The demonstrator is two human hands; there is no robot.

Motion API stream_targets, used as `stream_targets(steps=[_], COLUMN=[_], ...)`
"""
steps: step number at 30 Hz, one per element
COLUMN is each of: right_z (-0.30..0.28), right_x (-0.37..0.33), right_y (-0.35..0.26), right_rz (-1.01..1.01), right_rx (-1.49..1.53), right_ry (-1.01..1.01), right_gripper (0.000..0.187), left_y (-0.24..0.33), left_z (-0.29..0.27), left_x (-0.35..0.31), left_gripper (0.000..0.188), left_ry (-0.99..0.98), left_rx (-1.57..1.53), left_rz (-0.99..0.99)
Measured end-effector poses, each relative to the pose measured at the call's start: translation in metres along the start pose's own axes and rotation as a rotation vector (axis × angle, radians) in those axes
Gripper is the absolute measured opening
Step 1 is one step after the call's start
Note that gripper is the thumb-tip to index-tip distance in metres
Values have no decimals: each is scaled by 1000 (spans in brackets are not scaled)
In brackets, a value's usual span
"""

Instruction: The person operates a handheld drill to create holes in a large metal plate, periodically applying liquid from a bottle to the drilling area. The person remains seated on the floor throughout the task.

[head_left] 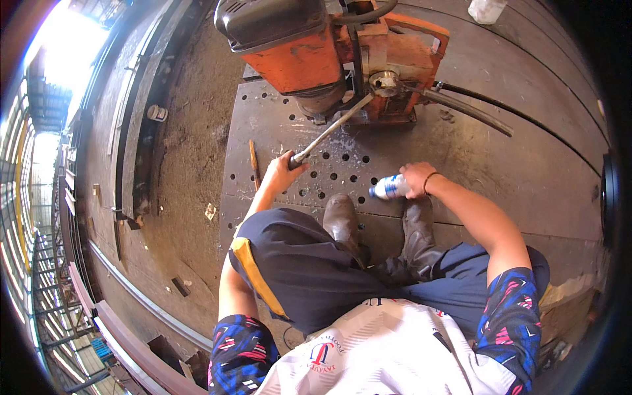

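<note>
My left hand (283, 172) is closed around the dark grip of a long metal feed lever (336, 126). This lever runs up to the hub (384, 83) of an orange magnetic drill (289, 66) with a dark motor cover. In my right hand (419, 179) is a plastic bottle (391, 187) with a blue and white label, tilted with its blue-capped end down to the left. Beneath both hands lies a steel plate (263, 122) drilled with rows of round holes. Metal shavings and wet-looking spots lie near the drill's base; its cutting tip is hard to make out.
A second lever (467, 112) sticks out right of the hub. Left of my left hand lies a thin brown rod (253, 164). My boots (342, 224) rest on the plate. White containers stand at the far left and top right. Steel beams (141, 131) lie on the left.
</note>
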State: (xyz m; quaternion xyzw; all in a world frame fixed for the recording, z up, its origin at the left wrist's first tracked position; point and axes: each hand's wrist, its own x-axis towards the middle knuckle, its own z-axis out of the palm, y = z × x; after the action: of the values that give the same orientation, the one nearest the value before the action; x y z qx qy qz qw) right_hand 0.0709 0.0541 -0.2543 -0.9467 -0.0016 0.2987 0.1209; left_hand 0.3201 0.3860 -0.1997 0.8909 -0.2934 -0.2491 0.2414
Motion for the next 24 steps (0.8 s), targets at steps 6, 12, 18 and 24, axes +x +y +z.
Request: stream_targets(steps=[6, 12, 18, 24], right_z=[13, 36, 63, 18], right_x=[36, 80, 134, 108], right_y=[10, -40, -89, -139], right_rz=[356, 419, 416, 506], right_rx=[754, 1322, 1401, 1187], right_ry=[-103, 26, 363, 258], right_gripper=[80, 57, 45, 54], left_y=[-2, -1, 3, -13], left_z=[11, 24, 21, 8], left_x=[3, 9, 6, -9], left_gripper=[57, 46, 44, 39], left_ry=[38, 63, 100, 98], left_rx=[31, -40, -41, -2], left_rz=[10, 37, 54, -20])
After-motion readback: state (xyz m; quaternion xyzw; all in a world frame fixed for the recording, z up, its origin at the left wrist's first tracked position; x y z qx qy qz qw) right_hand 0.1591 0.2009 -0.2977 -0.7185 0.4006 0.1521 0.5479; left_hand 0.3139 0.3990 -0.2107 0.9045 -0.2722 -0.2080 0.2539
